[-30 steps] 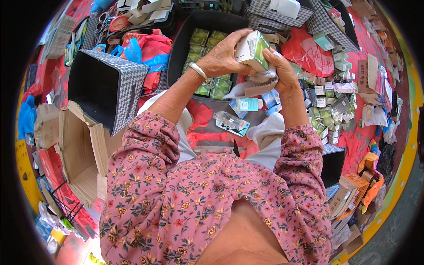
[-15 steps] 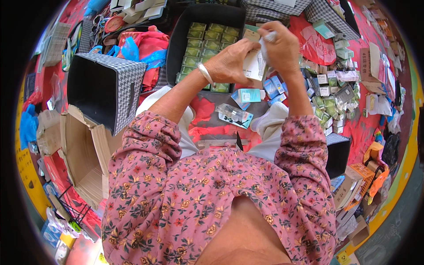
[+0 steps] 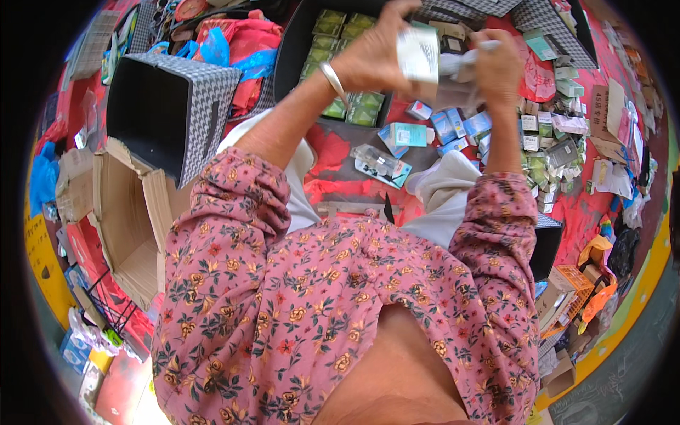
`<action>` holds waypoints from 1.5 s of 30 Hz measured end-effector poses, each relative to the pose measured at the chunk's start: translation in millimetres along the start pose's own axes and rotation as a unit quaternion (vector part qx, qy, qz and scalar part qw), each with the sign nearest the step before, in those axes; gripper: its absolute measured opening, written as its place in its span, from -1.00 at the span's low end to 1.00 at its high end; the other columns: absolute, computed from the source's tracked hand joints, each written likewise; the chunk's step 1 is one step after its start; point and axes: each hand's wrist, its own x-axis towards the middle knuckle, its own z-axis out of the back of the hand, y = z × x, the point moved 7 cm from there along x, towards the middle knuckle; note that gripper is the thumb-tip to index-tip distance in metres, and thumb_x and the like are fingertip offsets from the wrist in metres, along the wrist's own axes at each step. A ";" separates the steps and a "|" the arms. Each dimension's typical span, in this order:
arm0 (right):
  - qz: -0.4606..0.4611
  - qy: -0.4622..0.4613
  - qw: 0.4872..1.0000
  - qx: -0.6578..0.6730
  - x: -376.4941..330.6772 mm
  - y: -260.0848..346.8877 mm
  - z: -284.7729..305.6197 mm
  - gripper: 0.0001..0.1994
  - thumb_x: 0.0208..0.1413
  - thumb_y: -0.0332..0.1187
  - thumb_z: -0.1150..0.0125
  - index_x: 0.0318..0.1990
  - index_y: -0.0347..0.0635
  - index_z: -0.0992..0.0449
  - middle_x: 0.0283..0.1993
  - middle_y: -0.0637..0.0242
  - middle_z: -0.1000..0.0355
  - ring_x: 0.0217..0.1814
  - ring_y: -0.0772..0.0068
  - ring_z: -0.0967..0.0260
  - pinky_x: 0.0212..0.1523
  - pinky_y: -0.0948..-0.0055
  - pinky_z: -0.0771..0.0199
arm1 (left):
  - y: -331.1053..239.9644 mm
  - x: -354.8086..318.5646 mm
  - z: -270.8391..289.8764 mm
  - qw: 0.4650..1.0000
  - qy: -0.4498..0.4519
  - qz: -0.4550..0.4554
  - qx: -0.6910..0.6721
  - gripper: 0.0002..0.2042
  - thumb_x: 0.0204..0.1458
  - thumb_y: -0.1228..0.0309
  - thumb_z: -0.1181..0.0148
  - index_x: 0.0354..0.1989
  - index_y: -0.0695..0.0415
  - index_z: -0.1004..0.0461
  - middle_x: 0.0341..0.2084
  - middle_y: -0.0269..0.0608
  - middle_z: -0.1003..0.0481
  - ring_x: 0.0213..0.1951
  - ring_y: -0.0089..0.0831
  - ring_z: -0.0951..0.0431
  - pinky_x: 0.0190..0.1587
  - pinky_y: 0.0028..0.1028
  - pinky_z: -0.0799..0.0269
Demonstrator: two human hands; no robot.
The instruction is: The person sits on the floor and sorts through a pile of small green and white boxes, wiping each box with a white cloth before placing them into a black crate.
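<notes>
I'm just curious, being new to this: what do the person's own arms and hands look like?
The pink sleeves are printed with flowers and dark leaves and stop well short of the wrists. A silvery bracelet circles the left one. The left hand and right hand wear no gloves.

We see a small carton (image 3: 418, 57), its white printed face toward us and its far end greenish, gripped in the left hand (image 3: 377, 53), beside a blurred, crumpled white wad (image 3: 462, 66) bunched in the right hand (image 3: 500, 71).

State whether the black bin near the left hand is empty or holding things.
Not empty: green boxes sit in rows inside the black bin; the left hand hides part.
</notes>
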 end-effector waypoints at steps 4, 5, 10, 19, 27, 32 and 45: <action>-0.335 0.280 0.833 0.339 -10.8 -50.2 -19.6 -0.55 0.01 0.03 -0.06 -0.16 -0.19 -0.46 -0.55 0.41 -0.38 -0.56 0.66 -0.30 -0.57 0.62 -0.32 | -8.0 27.9 35.5 0.984 -0.073 -0.031 -0.158 0.17 -0.52 0.39 -0.47 0.21 0.11 0.40 -0.12 -0.12 -0.21 -0.09 -0.36 -0.30 -0.02 -0.40 -0.22; -0.350 0.376 0.708 0.485 -28.3 -27.9 -47.7 -0.48 0.00 0.07 -0.04 -0.11 -0.24 -0.41 -0.47 0.40 -0.39 -0.50 0.65 -0.31 -0.53 0.61 -0.35 | -12.2 23.2 36.1 0.983 -0.076 -0.065 -0.155 0.16 -0.51 0.40 -0.46 0.21 0.10 0.39 -0.11 -0.13 -0.20 -0.08 -0.36 -0.29 -0.01 -0.40 -0.21; -0.235 0.377 0.768 0.462 -28.2 10.6 -75.0 -0.51 -0.02 -0.01 -0.09 -0.09 -0.26 -0.37 -0.26 0.37 -0.40 -0.34 0.60 -0.34 -0.32 0.58 -0.38 | -18.0 13.0 23.3 0.980 -0.023 -0.118 -0.160 0.10 -0.45 0.44 -0.42 0.23 0.02 0.35 -0.13 -0.20 -0.18 -0.06 -0.39 -0.25 0.03 -0.42 -0.14; -0.104 0.366 0.875 0.300 -18.9 65.6 -72.5 -0.61 -0.21 -0.09 -0.24 -0.35 -0.27 -0.50 -0.49 0.37 -0.41 -0.48 0.61 -0.33 -0.44 0.56 -0.35 | -14.4 -1.7 41.5 0.981 -0.003 -0.095 -0.170 -0.03 -0.39 0.56 -0.30 0.23 0.08 0.24 -0.08 -0.20 -0.16 -0.02 -0.40 -0.21 0.07 -0.46 -0.09; -0.089 0.331 0.923 0.172 -3.7 51.1 -86.2 -0.51 -0.40 -0.13 -0.28 -0.33 -0.37 -0.46 -0.47 0.15 -0.44 -0.45 0.42 -0.41 -0.40 0.46 -0.39 | -14.4 -18.9 80.7 0.939 -0.201 -0.042 0.276 -0.03 -0.48 0.60 -0.27 0.21 0.12 0.18 -0.01 0.08 -0.08 0.05 0.01 -0.14 0.06 -0.37 -0.19; 0.065 0.351 0.931 -0.078 -27.7 52.6 -148.4 -0.53 -0.42 -0.11 -0.22 -0.34 -0.30 -0.41 -0.28 0.02 -0.41 -0.13 0.04 -0.34 -0.14 0.22 -0.30 | 9.9 -35.6 135.1 0.911 -0.368 0.083 0.164 -0.15 -0.41 0.53 -0.14 0.17 0.23 0.17 0.00 0.16 -0.04 0.06 -0.01 -0.09 0.13 -0.26 -0.11; 0.177 0.490 0.823 -0.227 -139.4 18.1 -333.0 -0.80 -0.19 -0.38 -0.09 -0.36 -0.22 -0.51 -0.24 0.06 -0.43 -0.18 0.17 -0.42 -0.23 0.33 -0.44 | -3.7 -43.5 146.4 0.896 -0.421 0.039 0.136 -0.38 -0.34 0.59 -0.08 0.03 0.32 -0.04 -0.12 0.07 -0.18 -0.05 -0.20 -0.24 -0.02 -0.41 -0.27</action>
